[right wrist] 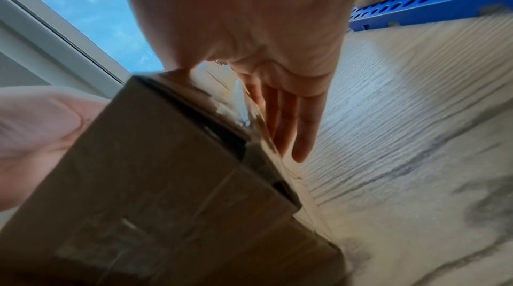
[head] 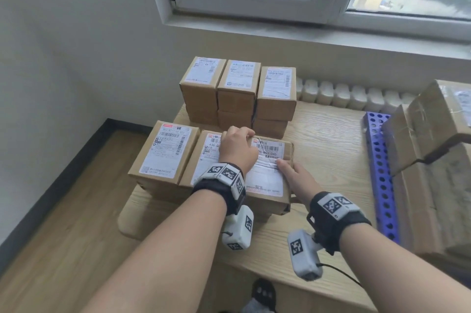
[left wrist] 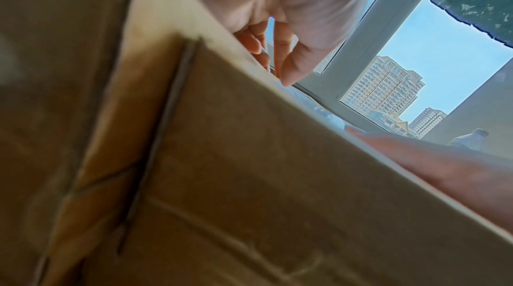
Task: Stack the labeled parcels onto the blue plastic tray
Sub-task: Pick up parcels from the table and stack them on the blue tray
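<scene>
A brown cardboard parcel (head: 267, 177) with a white label sits at the table's front, on top of another box. My left hand (head: 237, 147) lies on its top with the fingers curled over the far edge; the left wrist view shows those curled fingers (left wrist: 288, 60) on the parcel (left wrist: 250, 181). My right hand (head: 295, 177) is at its right edge, thumb on the label. The right wrist view shows the straight fingers (right wrist: 291, 119) flat against the side of the parcel (right wrist: 166, 181). The blue perforated tray (head: 379, 172) stands at the table's right.
Large brown parcels (head: 433, 160) are stacked on the tray. A second labeled parcel (head: 163, 152) sits tight against the held one's left. Three labeled two-high stacks (head: 237, 88) stand behind. Bare wooden tabletop (head: 326, 139) lies between parcels and tray. A radiator (head: 344, 96) runs under the window.
</scene>
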Motion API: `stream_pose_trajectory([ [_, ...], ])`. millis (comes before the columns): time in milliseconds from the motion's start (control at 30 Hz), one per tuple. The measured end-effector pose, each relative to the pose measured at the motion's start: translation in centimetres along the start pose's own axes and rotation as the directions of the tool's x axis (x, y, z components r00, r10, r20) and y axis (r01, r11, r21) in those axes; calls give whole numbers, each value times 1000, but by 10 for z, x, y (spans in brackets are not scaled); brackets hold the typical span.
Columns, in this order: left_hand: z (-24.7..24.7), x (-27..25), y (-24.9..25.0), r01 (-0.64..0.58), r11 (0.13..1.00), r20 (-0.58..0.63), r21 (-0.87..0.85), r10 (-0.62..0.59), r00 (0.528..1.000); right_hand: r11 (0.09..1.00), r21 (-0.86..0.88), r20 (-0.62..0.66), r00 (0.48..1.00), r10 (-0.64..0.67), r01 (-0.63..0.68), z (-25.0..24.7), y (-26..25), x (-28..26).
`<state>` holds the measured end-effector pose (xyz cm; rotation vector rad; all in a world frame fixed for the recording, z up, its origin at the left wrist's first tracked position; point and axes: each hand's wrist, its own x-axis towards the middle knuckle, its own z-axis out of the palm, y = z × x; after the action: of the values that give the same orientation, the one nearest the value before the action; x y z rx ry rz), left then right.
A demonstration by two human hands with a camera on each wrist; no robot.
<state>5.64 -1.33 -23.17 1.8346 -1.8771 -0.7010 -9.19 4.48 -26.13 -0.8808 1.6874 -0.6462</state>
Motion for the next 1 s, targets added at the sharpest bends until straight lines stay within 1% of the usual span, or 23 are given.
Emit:
stream_pose_trajectory([
  [233, -5, -3, 0, 13, 1000, 53, -29, -11, 999, 999, 42, -39, 999, -5, 7, 2, -1, -4],
  [333, -7, -4, 3, 32, 998, 77, -51, -28, 997, 999, 27, -74, 997, -25, 27, -2, 0, -7],
  [433, -11, -5, 8, 44, 994, 93, -100, -35, 995, 997, 47, -133, 990, -46, 53, -11, 3, -12],
  [567, -17, -11, 17, -19, 983, 64, -183, 31, 997, 991, 85, -189, 978, -87, 104, -20, 1, -25],
  [733, -19, -25, 31, -79, 961, 60, -267, 98, 993, 973, 189, -264, 961, -81, 134, -32, -1, -46],
  [867, -14, -37, 40, -79, 939, 136, -334, 131, 982, 958, 236, -324, 943, -82, 164, -42, 6, -62],
  [933, -13, -44, 46, -69, 929, 191, -362, 147, 971, 948, 265, -345, 935, -77, 176, -49, 9, -70],
  [1000, -14, -51, 54, -36, 919, 273, -393, 154, 950, 938, 290, -363, 929, -74, 188, -58, 8, -78],
])
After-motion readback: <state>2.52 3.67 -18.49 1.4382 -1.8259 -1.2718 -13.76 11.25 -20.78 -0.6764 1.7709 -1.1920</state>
